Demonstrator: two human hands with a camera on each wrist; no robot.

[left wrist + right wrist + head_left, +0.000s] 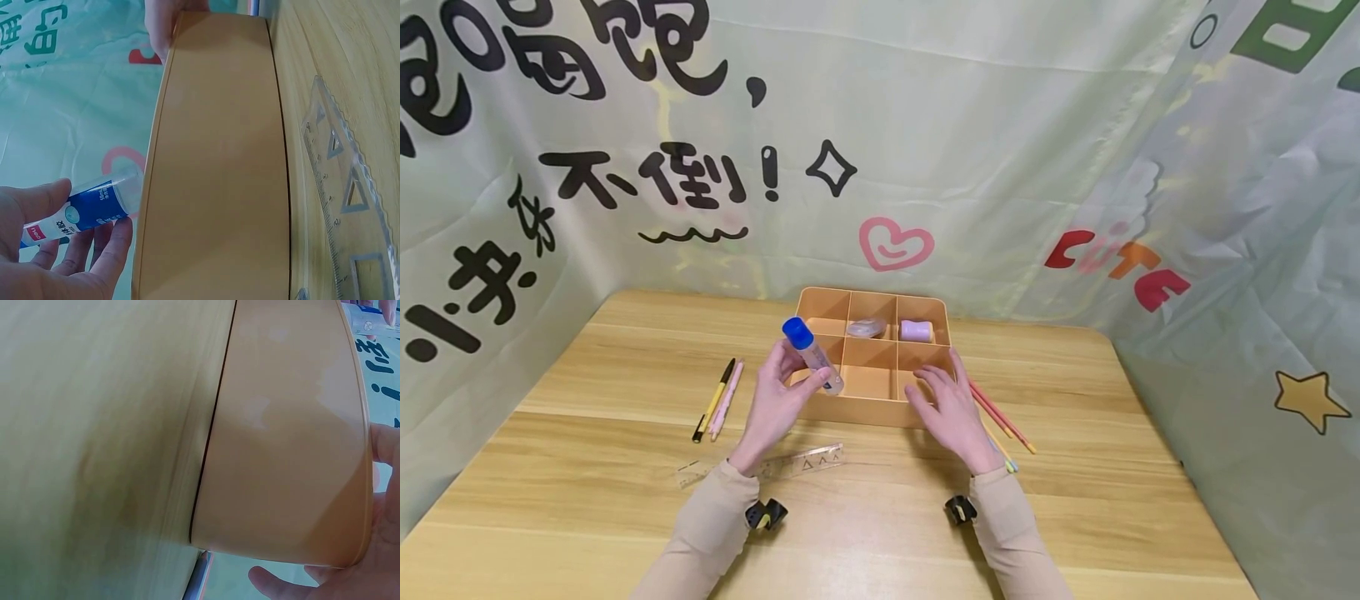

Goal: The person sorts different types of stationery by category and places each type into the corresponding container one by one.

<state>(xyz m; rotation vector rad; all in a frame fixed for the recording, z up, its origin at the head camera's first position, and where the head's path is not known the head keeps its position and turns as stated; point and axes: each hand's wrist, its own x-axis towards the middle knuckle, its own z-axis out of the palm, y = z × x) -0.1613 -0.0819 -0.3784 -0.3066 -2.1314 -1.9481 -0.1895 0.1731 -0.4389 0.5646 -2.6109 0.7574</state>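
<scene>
"Where's the glue stick [814,357]?"

"Tilted over the front-left compartment of the box [857,410], blue cap [797,332] uppermost — the left hand [777,402] pinches it between thumb and fingers."

"How should it handle?"

"Light and stiff, I'd guess, with a smooth barrel that could slip or roll. Best held round the middle; the cap might pull off."

"And the right hand [951,410]?"

"Fingers loosely spread, touching the box's front-right corner — beyond them a purple spool [916,332] sits in the back-right compartment. The clear ruler [805,462] lies on the bench [865,533], in front."
</scene>
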